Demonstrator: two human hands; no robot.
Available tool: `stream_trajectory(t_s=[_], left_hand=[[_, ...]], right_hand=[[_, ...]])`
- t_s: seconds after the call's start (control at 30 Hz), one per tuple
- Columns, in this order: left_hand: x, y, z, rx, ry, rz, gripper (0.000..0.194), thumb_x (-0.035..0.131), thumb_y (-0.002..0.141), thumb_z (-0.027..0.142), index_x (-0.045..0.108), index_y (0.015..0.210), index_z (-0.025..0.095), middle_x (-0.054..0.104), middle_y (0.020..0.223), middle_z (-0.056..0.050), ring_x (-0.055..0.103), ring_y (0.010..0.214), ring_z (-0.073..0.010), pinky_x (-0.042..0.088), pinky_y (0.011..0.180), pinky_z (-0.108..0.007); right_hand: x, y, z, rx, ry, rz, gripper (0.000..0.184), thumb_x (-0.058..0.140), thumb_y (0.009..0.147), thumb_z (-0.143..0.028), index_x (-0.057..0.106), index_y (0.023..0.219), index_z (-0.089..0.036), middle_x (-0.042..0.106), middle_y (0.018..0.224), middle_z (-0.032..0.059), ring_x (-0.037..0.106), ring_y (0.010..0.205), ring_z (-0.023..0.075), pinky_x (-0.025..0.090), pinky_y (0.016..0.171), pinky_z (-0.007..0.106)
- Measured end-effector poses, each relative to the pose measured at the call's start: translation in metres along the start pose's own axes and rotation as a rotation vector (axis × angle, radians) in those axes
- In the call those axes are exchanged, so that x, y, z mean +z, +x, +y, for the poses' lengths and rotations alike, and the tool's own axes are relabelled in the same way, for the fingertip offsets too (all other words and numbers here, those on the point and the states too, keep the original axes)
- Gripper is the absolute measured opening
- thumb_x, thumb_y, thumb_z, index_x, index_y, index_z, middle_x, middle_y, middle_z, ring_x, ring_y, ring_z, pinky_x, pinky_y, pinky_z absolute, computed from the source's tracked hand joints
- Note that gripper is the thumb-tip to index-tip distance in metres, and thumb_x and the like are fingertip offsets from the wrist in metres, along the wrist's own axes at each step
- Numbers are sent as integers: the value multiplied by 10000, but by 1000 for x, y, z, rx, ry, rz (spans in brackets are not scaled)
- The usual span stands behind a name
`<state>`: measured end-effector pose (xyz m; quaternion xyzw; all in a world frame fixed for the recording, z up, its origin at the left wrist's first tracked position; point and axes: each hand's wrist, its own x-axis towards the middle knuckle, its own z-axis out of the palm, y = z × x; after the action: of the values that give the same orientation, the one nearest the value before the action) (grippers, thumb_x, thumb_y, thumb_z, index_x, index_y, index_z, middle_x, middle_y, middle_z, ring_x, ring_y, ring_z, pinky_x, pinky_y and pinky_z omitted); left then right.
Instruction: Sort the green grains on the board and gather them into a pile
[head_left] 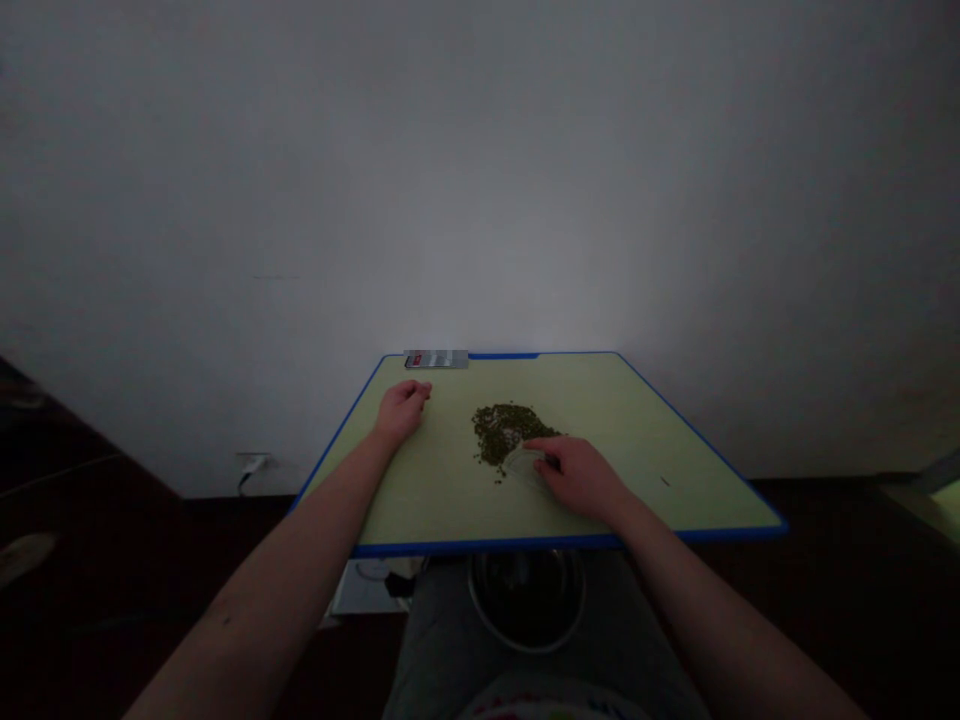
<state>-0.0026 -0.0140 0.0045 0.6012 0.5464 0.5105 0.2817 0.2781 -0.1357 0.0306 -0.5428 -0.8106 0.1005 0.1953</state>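
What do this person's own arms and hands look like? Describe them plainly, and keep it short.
The left arm and right arm are bare, with no sleeves in view. The left hand and right hand wear no gloves, and no ring, watch or bracelet can be seen in the dim light.

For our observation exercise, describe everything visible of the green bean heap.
The heap of small dark green beans lies in one uneven mound on the pale green board, with a few strays apart at its lower edge. They look rounded. A translucent flat piece, held by the right hand, touches its lower right side.
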Motion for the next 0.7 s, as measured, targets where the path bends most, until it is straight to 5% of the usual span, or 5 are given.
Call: stream_trajectory(t_s=[0.23,0.53,0.7], left_hand=[[-1,1,0,4,18,-17,330,502,710,482,533,608,170,417,452,45,360,415,-87,270,430,-223],[-3,2,-4,14,91,7,348,495,708,496,543,614,164,426,457,43,377,427,-88,287,450,-224],[-3,5,-8,23,104,3,357,486,711,504,545,616,164,431,452,41,379,431,-90,282,448,-222]], right_hand=[[5,-3,-7,62,-46,53,360,424,807,-247,597,1121,-214,646,1057,49,581,934,195,395,836,296],[-3,-11,11,210,-76,58,369,437,788,-264,602,1113,-207,683,802,48,604,729,182,414,660,272],[-2,-13,9,178,-49,59,362,448,789,-283,600,1108,-202,686,866,52,610,774,186,419,697,275]])
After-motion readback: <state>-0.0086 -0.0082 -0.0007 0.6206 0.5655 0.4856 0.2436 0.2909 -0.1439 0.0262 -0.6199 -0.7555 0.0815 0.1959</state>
